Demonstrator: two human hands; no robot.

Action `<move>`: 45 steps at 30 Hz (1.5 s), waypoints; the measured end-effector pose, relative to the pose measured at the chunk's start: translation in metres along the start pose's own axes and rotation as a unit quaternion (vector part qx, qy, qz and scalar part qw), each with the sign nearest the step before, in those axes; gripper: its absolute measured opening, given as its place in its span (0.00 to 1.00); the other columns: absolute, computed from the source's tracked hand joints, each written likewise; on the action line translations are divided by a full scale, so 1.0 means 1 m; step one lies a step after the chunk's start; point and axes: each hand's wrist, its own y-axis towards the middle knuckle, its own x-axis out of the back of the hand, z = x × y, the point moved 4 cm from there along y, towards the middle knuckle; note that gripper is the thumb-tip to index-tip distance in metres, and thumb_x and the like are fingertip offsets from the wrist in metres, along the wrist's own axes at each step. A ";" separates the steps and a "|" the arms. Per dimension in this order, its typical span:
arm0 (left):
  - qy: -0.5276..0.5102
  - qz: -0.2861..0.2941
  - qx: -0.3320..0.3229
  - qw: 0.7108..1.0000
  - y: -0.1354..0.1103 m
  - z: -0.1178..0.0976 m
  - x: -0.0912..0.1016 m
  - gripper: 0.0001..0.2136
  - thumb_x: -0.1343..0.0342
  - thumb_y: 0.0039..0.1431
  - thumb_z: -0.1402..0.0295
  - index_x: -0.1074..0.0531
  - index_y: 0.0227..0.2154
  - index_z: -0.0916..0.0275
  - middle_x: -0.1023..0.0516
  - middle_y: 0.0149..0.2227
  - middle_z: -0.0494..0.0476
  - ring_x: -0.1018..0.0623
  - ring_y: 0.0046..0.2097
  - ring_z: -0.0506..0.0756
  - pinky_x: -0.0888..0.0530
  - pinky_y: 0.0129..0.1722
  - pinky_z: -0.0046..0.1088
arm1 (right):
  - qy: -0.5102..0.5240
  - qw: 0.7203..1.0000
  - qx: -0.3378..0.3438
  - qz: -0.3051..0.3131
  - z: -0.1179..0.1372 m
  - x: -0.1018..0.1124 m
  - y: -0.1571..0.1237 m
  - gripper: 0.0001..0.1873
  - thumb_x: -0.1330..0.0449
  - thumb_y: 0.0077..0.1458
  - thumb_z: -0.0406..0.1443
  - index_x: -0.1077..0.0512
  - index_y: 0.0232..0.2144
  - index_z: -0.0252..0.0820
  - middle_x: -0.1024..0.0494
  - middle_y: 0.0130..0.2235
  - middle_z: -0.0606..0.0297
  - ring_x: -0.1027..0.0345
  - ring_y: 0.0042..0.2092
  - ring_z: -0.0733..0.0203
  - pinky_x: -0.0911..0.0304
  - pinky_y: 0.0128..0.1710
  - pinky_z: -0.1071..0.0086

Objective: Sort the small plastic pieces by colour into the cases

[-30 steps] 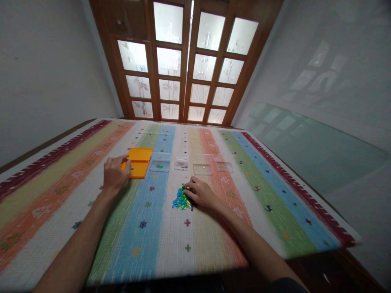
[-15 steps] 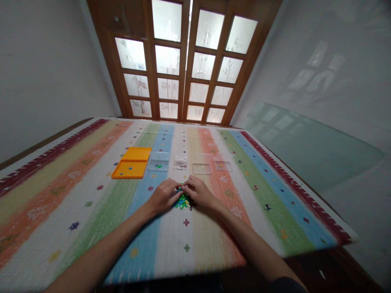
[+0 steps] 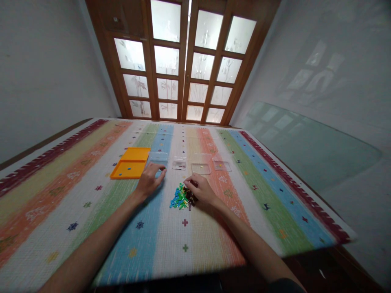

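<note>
Since these bits look like tiny hard plastic, I reckon they weigh nothing and skitter easy, so pinch one by its sides with two fingertips. Pile sits in the middle of the desk, my right hand curled on its right edge, touching it. Left hand is at the clear tray just behind, fingers bunched. Can't tell if either hand actually grips a bit.

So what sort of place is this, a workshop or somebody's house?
Most likely a room in someone's home. A striped woven tablecloth fills the foreground, wooden doors with frosted glass panes stand behind it, and the right hand is at a pile of small coloured pieces.
</note>
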 end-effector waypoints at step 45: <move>-0.174 0.272 -0.105 0.940 -0.040 -0.047 -0.007 0.04 0.43 0.63 0.68 0.25 0.36 0.59 0.24 0.37 0.57 0.26 0.42 0.57 0.29 0.45 0.35 | -0.075 0.997 -0.002 0.012 -0.009 0.007 -0.008 0.08 0.39 0.61 0.32 0.24 0.29 0.39 0.26 0.31 0.65 0.33 0.34 0.63 0.42 0.36 0.70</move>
